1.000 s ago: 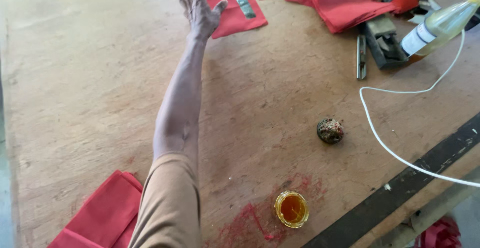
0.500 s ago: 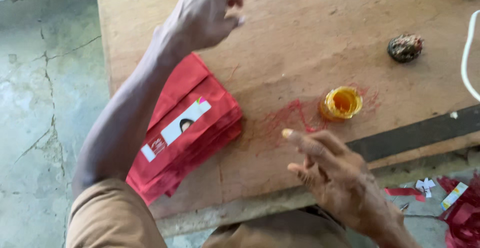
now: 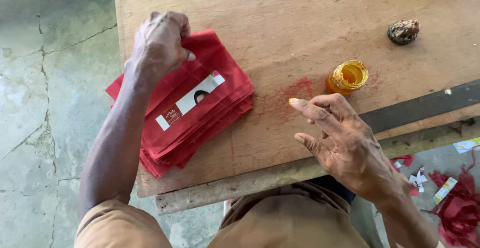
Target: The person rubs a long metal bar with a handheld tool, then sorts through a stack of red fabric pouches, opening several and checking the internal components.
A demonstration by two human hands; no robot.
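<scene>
A: What occupies the left of the frame?

B: Cracked grey concrete floor (image 3: 40,103) at far left. Beside it, at left centre, the left hand (image 3: 159,48) rests on a stack of red cloth bags (image 3: 200,113). Its fingers (image 3: 175,23) are curled closed, pinching the upper edge of the top bag. The stack lies at the near left corner of the wooden table (image 3: 300,13), its lower left part overhanging the table edge.

A: What marks the top bag?

B: A white printed strip (image 3: 192,99) running diagonally across it, just below the left hand.

A: And the centre?

B: A smear of red powder (image 3: 292,95) on the table surface, between the stack and the small orange jar (image 3: 347,78).

A: Describe the jar.

B: Open-mouthed, upright, right of centre, with orange contents. Just below it is the right hand (image 3: 350,148), fingers (image 3: 312,110) spread open and holding nothing, tips pointing toward the upper left. The index tip shows a yellowish tint. The hand lies near the jar; contact cannot be told.

A: The right side?

B: A dark lumpy ball (image 3: 403,31) lies on the table at upper right, well apart from the jar. A dark strip (image 3: 425,105) runs along the table's near edge. At lower right, red cloth scraps (image 3: 460,208) and paper bits lie on the floor.
</scene>
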